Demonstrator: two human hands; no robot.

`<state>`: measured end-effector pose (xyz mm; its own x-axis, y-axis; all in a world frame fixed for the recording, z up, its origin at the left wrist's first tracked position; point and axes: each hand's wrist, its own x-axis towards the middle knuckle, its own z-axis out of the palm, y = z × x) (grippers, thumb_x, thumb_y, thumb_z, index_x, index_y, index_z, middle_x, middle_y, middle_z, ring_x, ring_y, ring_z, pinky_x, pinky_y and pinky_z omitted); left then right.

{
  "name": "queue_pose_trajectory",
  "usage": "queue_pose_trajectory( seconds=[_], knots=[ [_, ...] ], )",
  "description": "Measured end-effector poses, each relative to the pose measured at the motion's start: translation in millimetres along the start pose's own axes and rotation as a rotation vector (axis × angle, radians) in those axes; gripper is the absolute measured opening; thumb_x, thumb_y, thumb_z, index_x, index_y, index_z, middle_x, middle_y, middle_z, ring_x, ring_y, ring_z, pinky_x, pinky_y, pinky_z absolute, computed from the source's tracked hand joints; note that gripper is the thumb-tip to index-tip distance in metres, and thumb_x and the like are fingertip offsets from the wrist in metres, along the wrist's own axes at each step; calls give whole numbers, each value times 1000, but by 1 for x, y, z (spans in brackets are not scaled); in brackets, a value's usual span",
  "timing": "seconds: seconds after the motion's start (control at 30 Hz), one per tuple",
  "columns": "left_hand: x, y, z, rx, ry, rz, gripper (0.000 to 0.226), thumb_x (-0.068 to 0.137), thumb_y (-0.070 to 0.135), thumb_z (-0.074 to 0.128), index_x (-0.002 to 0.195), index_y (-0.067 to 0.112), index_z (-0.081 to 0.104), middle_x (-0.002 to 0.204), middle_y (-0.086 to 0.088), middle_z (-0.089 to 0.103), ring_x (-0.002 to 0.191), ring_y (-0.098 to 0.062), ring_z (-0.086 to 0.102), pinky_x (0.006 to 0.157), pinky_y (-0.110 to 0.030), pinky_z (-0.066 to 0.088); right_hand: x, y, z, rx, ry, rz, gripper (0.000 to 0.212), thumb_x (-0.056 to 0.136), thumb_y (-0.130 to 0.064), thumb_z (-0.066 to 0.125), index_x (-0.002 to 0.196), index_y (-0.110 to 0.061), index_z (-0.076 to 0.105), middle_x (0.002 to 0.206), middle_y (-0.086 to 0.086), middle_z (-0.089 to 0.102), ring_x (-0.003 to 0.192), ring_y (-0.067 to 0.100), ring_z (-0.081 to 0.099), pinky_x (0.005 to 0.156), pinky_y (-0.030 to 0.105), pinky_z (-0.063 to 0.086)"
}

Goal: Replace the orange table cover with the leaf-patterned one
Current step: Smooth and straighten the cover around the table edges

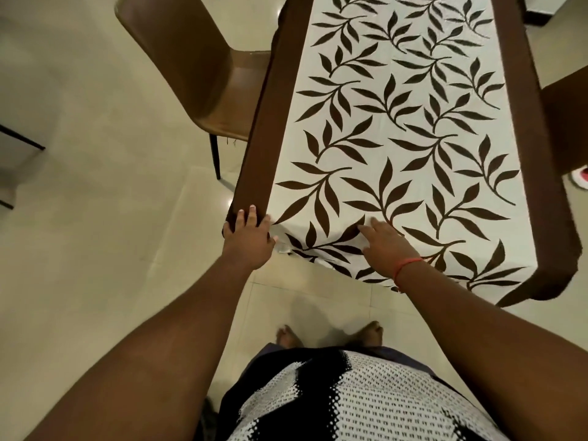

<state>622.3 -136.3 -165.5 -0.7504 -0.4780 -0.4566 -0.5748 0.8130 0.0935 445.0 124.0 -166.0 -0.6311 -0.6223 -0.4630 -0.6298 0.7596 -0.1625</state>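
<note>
The leaf-patterned cover (pixel 397 128), white with dark brown leaves and wide brown borders, lies spread over the table from the near edge to the far end. My left hand (pixel 248 237) grips the near left corner of the brown border (pixel 270 122), fingers curled over the cloth. My right hand (pixel 386 246) lies flat with straight fingers on the patterned cloth near the table's front edge. The right brown border (pixel 534 186) hangs over the table's right side. No orange cover is in view.
A brown chair (pixel 197 74) stands tucked against the table's left side. Another brown chair (pixel 569 103) shows at the right edge, with a red and white item (pixel 580 181) on the floor beside it. Beige tiled floor surrounds the table; my bare feet stand near its front edge.
</note>
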Motion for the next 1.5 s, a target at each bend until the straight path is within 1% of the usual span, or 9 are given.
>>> queue_pose_trajectory(
  seconds=[0.23, 0.4, 0.5, 0.6, 0.8, 0.93, 1.07, 1.27, 1.5],
  knots=[
    [7, 56, 1, 63, 0, 79, 66, 101, 52, 32, 157, 20, 17, 167, -9, 2, 153, -33, 1, 119, -60, 13, -21, 37, -7, 26, -15, 46, 59, 97, -23, 45, 154, -24, 28, 166, 8, 12, 152, 27, 14, 119, 45, 28],
    [17, 134, 6, 157, 8, 199, 69, 101, 52, 32, 158, 18, 12, 167, -10, 1, 153, -33, 2, 119, -56, 18, -43, 99, -11, 36, 29, 72, 59, 96, -24, 46, 153, -24, 31, 164, 10, 16, 150, 29, 19, 117, 46, 31],
    [25, 199, 16, 208, 27, 258, 69, 100, 51, 35, 157, 18, 14, 166, -12, 4, 152, -33, 5, 118, -53, 24, -59, 151, -12, 47, 54, 69, 58, 96, -24, 46, 153, -22, 33, 163, 13, 19, 150, 31, 19, 118, 45, 28],
    [28, 268, 26, 294, 58, 288, 70, 100, 52, 35, 157, 17, 16, 166, -13, 7, 152, -33, 11, 115, -51, 30, -75, 207, -14, 71, 102, 40, 53, 93, -18, 47, 146, -23, 42, 161, 12, 23, 150, 34, 19, 117, 49, 26],
    [23, 425, 39, 294, 53, 326, 71, 99, 53, 38, 157, 18, 19, 165, -13, 10, 151, -35, 11, 115, -55, 29, -105, 338, -20, 84, 104, -22, 50, 97, -19, 41, 147, -26, 40, 163, 11, 21, 151, 31, 14, 118, 52, 19],
    [19, 503, 39, 284, 27, 364, 75, 97, 59, 36, 158, 20, 16, 166, -12, 8, 152, -34, 10, 116, -56, 27, -109, 396, -32, 74, 77, -61, 47, 102, -29, 36, 149, -27, 37, 164, 9, 18, 152, 31, 11, 120, 52, 16],
    [30, 543, 37, 273, 48, 341, 78, 94, 66, 31, 158, 23, 14, 166, -9, 11, 152, -33, 11, 116, -60, 23, -95, 433, -41, 50, 87, -105, 45, 104, -37, 38, 149, -29, 37, 164, 8, 18, 151, 32, 12, 121, 54, 17],
    [63, 588, 31, 241, 86, 271, 83, 91, 73, 17, 158, 26, 5, 167, -9, 3, 153, -32, 3, 117, -62, 16, -63, 479, -67, -16, 15, -162, 58, 102, -53, 32, 155, -32, 23, 167, 6, 7, 153, 30, 3, 122, 54, 11],
    [92, 640, 21, 153, 46, 180, 83, 90, 75, 19, 158, 30, 2, 167, -7, -4, 153, -32, -4, 117, -64, 12, -28, 537, -116, -142, -67, -231, 68, 99, -61, 33, 157, -36, 9, 167, 3, -4, 153, 32, -3, 121, 56, 10]
  ],
)
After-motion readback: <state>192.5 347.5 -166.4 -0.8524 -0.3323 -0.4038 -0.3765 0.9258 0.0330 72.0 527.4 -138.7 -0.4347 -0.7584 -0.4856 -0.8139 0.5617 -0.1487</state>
